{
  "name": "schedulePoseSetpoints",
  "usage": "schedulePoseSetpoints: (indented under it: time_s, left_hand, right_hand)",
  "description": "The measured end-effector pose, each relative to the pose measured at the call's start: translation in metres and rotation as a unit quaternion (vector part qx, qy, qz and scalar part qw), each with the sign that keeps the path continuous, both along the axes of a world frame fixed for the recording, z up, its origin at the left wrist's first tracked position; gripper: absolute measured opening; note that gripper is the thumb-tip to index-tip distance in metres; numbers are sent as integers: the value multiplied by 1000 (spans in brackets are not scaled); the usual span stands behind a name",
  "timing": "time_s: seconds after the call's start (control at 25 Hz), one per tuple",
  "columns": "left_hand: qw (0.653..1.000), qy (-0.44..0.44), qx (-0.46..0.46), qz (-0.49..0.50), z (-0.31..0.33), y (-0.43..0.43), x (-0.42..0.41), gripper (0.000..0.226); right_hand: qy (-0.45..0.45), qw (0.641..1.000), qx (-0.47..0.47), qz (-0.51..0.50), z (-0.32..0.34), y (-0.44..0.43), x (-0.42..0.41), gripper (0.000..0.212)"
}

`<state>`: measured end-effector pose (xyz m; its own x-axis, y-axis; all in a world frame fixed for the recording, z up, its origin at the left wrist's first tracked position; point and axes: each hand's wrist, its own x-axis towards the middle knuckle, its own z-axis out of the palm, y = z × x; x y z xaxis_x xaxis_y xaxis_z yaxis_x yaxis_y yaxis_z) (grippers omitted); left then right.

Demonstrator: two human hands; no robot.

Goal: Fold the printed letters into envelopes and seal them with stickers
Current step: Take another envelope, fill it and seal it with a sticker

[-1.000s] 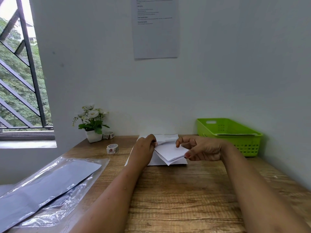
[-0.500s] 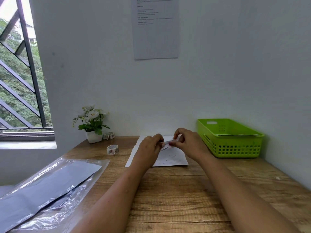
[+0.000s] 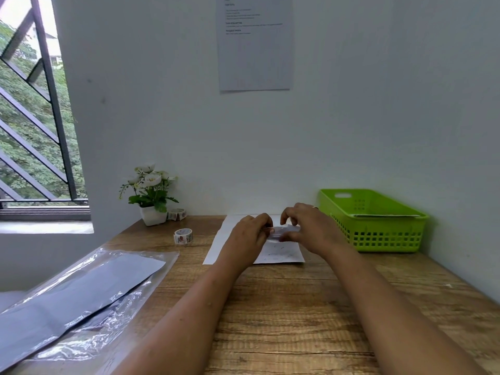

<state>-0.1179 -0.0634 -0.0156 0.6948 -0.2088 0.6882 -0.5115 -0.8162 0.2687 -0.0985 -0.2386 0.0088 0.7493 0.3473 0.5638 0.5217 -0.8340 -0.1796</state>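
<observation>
While both hands meet over the sheet (image 3: 281, 254) at the desk's far edge, left hand (image 3: 247, 234) and right hand (image 3: 311, 228) pinch a small folded paper (image 3: 282, 230) between fingertips, probably to press its crease. A second ago it was larger, half unfolded. Sticker roll (image 3: 183, 236) waits left.

Count on the surface (image 3: 297, 307): hands, 2, left hand (image 3: 247, 235) and right hand (image 3: 311, 230), meeting at centre far. Printed sheets lying flat under them: 1 visible (image 3: 281, 253); whether more lie beneath cannot be told. Small folded paper piece between the fingers: 1 (image 3: 282, 230), blurred. Sticker rolls: 2, one at left centre (image 3: 183, 236), one farther back beside the pot (image 3: 177, 214). Flower pot: 1 (image 3: 153, 215). Green basket: 1, far right (image 3: 378, 228). Clear plastic sleeve with grey sheets: 1, near left (image 3: 81, 293). Notice on wall: 1 (image 3: 255, 50).
</observation>
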Motion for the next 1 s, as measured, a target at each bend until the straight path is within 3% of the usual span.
schedulePoseSetpoints:
  time_s: [0.24, 0.4, 0.6, 0.72, 0.88, 1.0]
  left_hand:
    - [998, -3, 9, -63, -1, -13, -4, 15]
    - [997, -2, 17, -78, -3, -18, -6, 17]
    - [996, 6, -80, -44, -1, -9, 0, 8]
    - [985, 55, -163, -22, -4, 3, 8, 5]
    - [962, 122, -244, -29, -8, 11, 14, 15]
    - [968, 156, -194, -27, -5, 11, 10, 13]
  right_hand:
    - [-71, 995, -39, -54, -8, 6, 5, 32]
    - [-61, 994, -43, -77, -11, 5, 6, 35]
    - [66, 994, 74, 45, -6, 5, 4, 35]
    - [144, 986, 46, 75, -4, 5, -1, 52]
    - [125, 990, 8, 66, -9, 5, 8, 16]
    - [148, 984, 67, 72, -11, 1, 12, 11]
